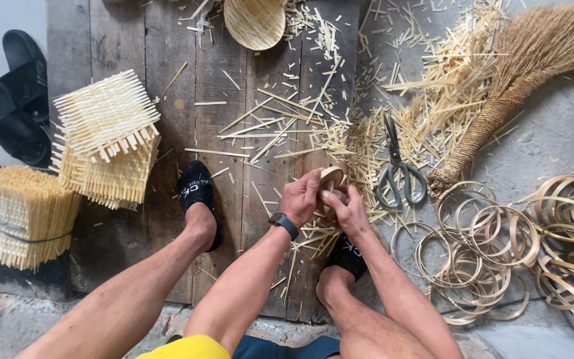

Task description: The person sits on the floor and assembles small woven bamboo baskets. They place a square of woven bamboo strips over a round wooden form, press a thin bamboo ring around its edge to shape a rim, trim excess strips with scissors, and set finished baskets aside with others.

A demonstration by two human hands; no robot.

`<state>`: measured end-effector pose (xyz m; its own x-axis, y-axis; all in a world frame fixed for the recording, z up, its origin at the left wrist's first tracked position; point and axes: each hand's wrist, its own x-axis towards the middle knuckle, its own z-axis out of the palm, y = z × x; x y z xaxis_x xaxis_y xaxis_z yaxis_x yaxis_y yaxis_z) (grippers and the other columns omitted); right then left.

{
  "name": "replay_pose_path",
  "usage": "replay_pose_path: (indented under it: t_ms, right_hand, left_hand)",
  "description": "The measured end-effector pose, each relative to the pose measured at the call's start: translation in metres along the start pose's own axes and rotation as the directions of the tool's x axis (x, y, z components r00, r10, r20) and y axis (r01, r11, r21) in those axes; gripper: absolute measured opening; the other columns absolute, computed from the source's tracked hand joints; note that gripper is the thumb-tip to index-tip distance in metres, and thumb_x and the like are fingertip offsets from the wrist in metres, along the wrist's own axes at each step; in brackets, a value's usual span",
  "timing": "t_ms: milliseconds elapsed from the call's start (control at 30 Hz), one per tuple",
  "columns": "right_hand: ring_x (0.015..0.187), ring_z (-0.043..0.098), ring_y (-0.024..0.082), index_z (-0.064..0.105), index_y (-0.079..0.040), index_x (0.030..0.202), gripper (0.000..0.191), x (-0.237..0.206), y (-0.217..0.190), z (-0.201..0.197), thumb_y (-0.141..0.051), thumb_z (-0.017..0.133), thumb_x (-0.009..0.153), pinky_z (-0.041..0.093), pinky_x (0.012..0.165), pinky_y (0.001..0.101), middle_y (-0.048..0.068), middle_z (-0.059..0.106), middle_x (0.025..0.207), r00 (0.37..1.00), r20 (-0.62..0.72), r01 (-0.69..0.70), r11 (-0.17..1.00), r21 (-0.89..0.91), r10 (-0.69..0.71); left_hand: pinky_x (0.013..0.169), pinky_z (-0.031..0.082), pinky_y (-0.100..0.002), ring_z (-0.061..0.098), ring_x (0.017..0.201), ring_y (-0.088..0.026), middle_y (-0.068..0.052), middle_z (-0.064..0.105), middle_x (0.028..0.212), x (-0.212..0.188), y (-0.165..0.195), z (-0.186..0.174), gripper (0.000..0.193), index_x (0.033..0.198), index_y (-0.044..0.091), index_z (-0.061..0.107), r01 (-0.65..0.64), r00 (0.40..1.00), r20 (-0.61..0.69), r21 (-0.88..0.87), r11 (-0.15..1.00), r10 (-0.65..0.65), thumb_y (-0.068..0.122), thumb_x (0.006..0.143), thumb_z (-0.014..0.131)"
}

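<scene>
While we are sitting over the plank floor (167, 53), we are noting:
Hands: left hand (300, 197) and right hand (347, 209) are pinching a small bamboo ring (332, 178) together, just near of the strip litter (280, 126).
Surroundings: scissors (396, 166) are lying just right; loose hoops (479, 246) farther right; woven mats (104, 136) far left.
Risk: we are judging the thin ring may crack or spring free if our thumbs squeeze unevenly.
</scene>
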<state>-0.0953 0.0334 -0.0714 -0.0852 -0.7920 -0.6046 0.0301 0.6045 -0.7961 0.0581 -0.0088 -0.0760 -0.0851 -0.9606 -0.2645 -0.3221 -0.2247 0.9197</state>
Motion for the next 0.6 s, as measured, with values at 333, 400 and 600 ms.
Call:
replay_pose_path:
  t_ms: [333, 400, 600]
  right_hand:
    - [0.054, 0.063, 0.016, 0.059, 0.003, 0.114, 0.058, -0.013, -0.011, -0.025, -0.049, 0.057, 0.089, 0.039, 0.035, 0.0239, 0.012, 0.066, 0.081, 0.958, 0.286, -0.134, 0.854, 0.503, -0.018]
    - [0.056, 0.062, 0.016, 0.059, 0.003, 0.117, 0.059, -0.018, -0.008, -0.034, -0.05, 0.054, 0.091, 0.039, 0.036, 0.0242, 0.012, 0.066, 0.083, 0.964, 0.258, -0.088, 0.833, 0.547, -0.068]
    - [0.059, 0.062, 0.017, 0.059, -0.002, 0.12, 0.056, -0.025, 0.003, -0.053, -0.049, 0.05, 0.091, 0.037, 0.036, 0.0252, 0.01, 0.068, 0.089, 0.99, 0.139, -0.062, 0.805, 0.591, -0.026]
  left_hand:
    - [0.077, 0.059, -0.036, 0.074, 0.087, -0.02, -0.012, 0.079, 0.101, 0.044, -0.037, -0.031, 0.047, 0.117, 0.012, 0.076, 0.197, 0.973, 0.095, 0.134, 0.971, -0.21, 0.052, 0.097, 0.061]
    - [0.077, 0.059, -0.037, 0.074, 0.086, -0.02, -0.012, 0.08, 0.101, 0.058, -0.039, -0.049, 0.042, 0.116, 0.012, 0.077, 0.225, 0.949, 0.167, 0.243, 0.944, -0.269, 0.045, 0.096, 0.062]
    - [0.076, 0.063, -0.035, 0.075, 0.086, -0.02, -0.011, 0.078, 0.097, 0.148, 0.004, -0.103, 0.041, 0.111, 0.003, 0.073, 0.254, 0.939, -0.108, -0.418, 0.872, -0.325, 0.039, 0.092, 0.066]
